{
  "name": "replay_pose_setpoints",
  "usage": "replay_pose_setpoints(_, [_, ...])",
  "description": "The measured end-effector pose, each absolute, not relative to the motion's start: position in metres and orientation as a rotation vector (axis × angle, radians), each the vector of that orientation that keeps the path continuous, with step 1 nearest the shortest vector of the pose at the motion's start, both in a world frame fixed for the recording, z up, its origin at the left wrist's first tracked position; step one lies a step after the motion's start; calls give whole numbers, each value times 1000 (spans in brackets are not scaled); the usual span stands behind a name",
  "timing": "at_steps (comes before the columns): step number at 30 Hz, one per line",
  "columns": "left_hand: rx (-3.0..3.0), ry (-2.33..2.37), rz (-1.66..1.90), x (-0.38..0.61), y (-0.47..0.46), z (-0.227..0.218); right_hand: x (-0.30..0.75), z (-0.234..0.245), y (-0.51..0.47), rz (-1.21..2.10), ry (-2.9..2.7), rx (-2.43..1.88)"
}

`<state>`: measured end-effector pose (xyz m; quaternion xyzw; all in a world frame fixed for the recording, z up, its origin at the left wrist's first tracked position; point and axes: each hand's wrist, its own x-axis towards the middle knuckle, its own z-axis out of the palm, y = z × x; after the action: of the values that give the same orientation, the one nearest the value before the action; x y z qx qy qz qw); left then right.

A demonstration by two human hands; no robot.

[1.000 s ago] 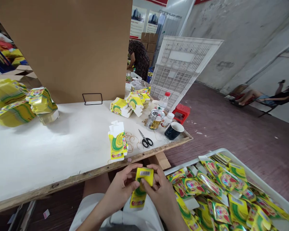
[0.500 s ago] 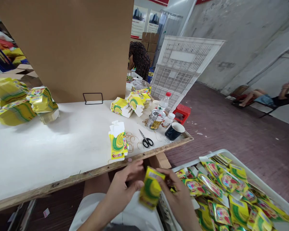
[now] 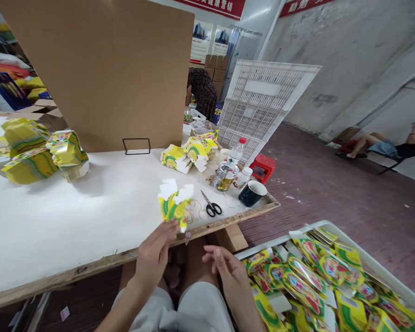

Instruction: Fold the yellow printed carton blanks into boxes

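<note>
At the table's front edge, my left hand (image 3: pixel 152 252) reaches up with its fingertips closed on a yellow and green flat carton (image 3: pixel 180 208), blurred and tilted. Under and beside it lie more flat cartons (image 3: pixel 167 190) with white flaps. My right hand (image 3: pixel 230 273) hovers over my lap, holding nothing, its fingers loosely bent and apart. Close to its right stands a pale crate (image 3: pixel 327 226) heaped with yellow, green and red folded cartons (image 3: pixel 306 290).
Scissors (image 3: pixel 212 207), rubber bands (image 3: pixel 195 211), a dark mug (image 3: pixel 252 192), a clear jar (image 3: pixel 224 176) and bottles (image 3: pixel 240 148) occupy the table's right end. Carton stacks (image 3: pixel 31 163) stand left. A cardboard sheet (image 3: pixel 107 78) rises behind. Two people (image 3: pixel 204 92) are farther off.
The small yellow carton between my hands has left them. My left hand has moved up and left to the flat cartons and lifted one. My right hand has drawn back slightly, fingers released.
</note>
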<state>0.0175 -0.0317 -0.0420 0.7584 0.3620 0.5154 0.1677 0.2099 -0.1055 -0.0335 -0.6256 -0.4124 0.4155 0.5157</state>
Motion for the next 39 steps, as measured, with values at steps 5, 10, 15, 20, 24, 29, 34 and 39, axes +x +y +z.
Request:
replay_pose_setpoints(5, [2209, 515, 1334, 37, -71, -39, 201, -36, -102, 1213, -618, -1218])
replay_pose_setpoints(10, [1329, 718, 1301, 47, -72, -39, 208, -41, -116, 1183, -693, -1239])
replay_pose_setpoints(15, [777, 485, 863, 47, -62, -24, 194, -57, -118, 1211, -694, -1160])
replay_pose_setpoints(20, [776, 494, 857, 47, -63, -22, 192, -50, -117, 1180, -785, -1216])
replay_pose_setpoints(24, [857, 594, 919, 51, -63, -25, 191, -39, -119, 1172, -866, -1259])
replay_pose_setpoints(29, [930, 691, 959, 59, -65, -25, 184, -46, -121, 1114, -838, -1349])
replay_pose_setpoints(34, [1022, 791, 954, 60, -65, -26, 189, -47, -120, 959, -857, -1453])
replay_pose_setpoints(39, [1130, 746, 881, 49, -64, -25, 199, -33, -119, 833, -949, -1362])
